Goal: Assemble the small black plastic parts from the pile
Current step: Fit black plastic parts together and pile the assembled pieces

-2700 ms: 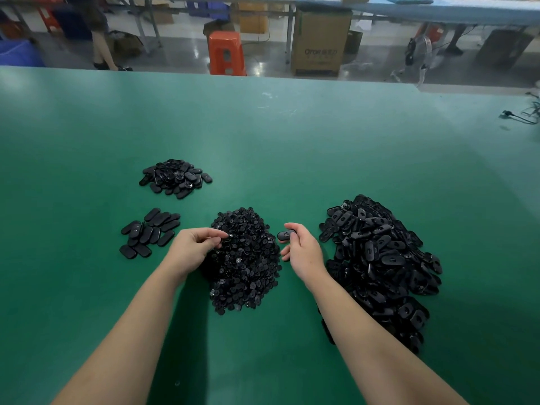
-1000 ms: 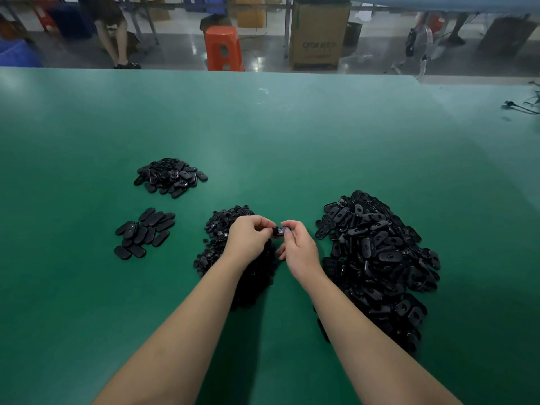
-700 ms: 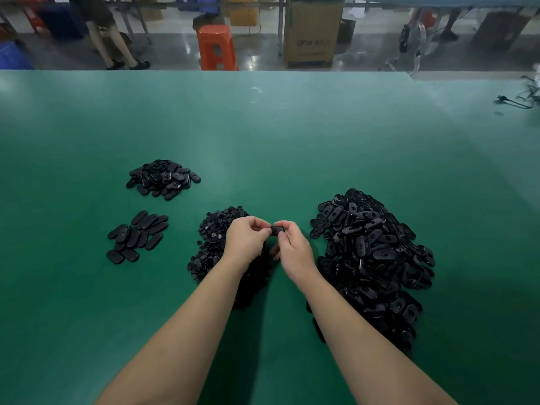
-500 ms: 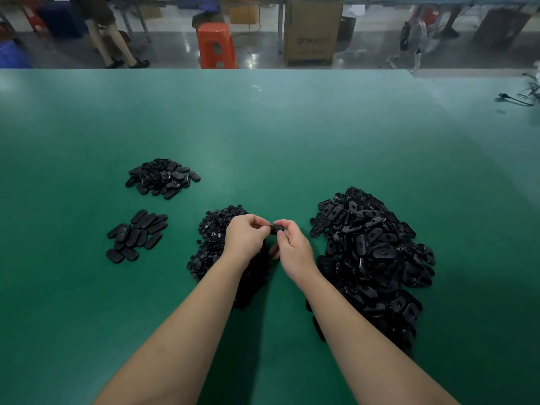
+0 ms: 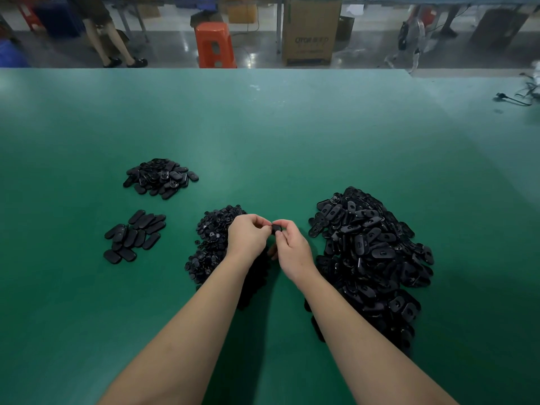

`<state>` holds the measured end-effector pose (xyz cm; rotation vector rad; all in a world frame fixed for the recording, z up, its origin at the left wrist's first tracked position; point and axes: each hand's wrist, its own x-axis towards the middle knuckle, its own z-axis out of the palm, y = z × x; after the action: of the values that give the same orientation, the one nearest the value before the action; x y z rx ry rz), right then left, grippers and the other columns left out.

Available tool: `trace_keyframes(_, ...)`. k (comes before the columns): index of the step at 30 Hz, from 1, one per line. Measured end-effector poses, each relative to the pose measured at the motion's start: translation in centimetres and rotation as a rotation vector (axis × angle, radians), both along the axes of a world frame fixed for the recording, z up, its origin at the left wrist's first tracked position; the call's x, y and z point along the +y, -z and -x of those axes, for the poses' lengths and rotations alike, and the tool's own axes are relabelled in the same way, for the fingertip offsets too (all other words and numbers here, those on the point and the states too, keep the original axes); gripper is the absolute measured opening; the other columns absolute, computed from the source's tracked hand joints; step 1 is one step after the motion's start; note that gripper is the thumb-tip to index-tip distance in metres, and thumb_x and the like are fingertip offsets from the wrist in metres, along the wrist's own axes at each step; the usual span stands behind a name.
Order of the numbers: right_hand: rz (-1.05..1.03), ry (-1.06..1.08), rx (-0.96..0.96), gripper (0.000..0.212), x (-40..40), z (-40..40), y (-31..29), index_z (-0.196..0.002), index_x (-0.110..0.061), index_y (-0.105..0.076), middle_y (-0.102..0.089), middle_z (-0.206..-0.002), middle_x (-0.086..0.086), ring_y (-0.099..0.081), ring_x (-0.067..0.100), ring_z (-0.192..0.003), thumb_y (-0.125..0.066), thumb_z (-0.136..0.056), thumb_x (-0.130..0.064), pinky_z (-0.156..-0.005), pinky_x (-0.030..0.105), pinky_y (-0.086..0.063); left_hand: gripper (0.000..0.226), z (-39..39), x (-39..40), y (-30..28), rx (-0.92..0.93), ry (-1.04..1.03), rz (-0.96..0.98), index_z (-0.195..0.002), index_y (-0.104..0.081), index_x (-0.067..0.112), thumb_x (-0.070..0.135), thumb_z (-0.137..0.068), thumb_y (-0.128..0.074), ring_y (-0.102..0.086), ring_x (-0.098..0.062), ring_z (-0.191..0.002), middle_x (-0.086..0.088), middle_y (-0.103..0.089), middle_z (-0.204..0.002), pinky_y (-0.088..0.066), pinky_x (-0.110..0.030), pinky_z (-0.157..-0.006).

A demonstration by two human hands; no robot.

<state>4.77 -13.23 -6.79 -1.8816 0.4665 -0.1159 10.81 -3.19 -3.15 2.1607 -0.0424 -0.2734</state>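
Between the two sets of fingertips sits a small black part [image 5: 276, 228], pinched from the left by the curled fingers of the left hand [image 5: 247, 236] and from the right by the thumb and forefinger of the right hand [image 5: 293, 249]. Both hands grip it above the green table [image 5: 292, 135], just over the gap between two heaps. How the piece is made up cannot be told, since the fingers cover most of it.

Against the frame from half a second ago almost nothing differs: the hands keep the same pinch at the same spot. About three seconds ago they were apart, the left reaching into the middle heap and the right holding an oval piece alone.

Under the left wrist lies the pile of small round parts [image 5: 211, 244]. Just beside the right forearm spreads the large pile of oval shells [image 5: 371, 258], which runs back along the arm toward the near edge. Well to the left lie two smaller groups: a flat cluster of smooth oval pieces [image 5: 133, 236] nearer, and a mounded cluster of oval pieces [image 5: 160, 178] farther off.

No bin or tray holds any of these; all lie straight on the table. Past its far edge stand an orange stool [image 5: 215, 44] and a cardboard box [image 5: 310, 30] on the floor, and a black cable [image 5: 511, 98] lies at the far right
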Motion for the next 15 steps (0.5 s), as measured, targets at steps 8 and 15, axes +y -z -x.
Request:
trace_keyframes(8, -0.157, 0.059, -0.026, 0.020, -0.11, -0.19, 0.37, -0.108, -0.031, -0.058, -0.071, -0.079, -0.005, -0.067, 0.016, -0.067, -0.045, -0.101, -0.017, -0.076, 0.047, -0.058, 0.004, 0.44, -0.17, -0.14, -0.055, 0.017, 0.008, -0.082, -0.075, 0.019, 0.015, -0.084, -0.074, -0.058, -0.013, -0.062, 0.005, -0.071, -0.076, -0.045, -0.026, -0.062)
trace_keyframes(15, -0.237, 0.093, -0.064, 0.013, -0.06, -0.25, 0.61, -0.100, -0.028, -0.057, -0.071, -0.085, 0.002, -0.067, 0.024, -0.063, -0.048, -0.099, -0.019, -0.071, 0.048, -0.057, 0.014, 0.29, 0.24, -0.13, 0.026, 0.041, 0.130, -0.095, -0.076, 0.018, 0.015, -0.082, -0.081, -0.070, -0.015, -0.085, 0.003, -0.074, -0.088, -0.055, -0.029, -0.084)
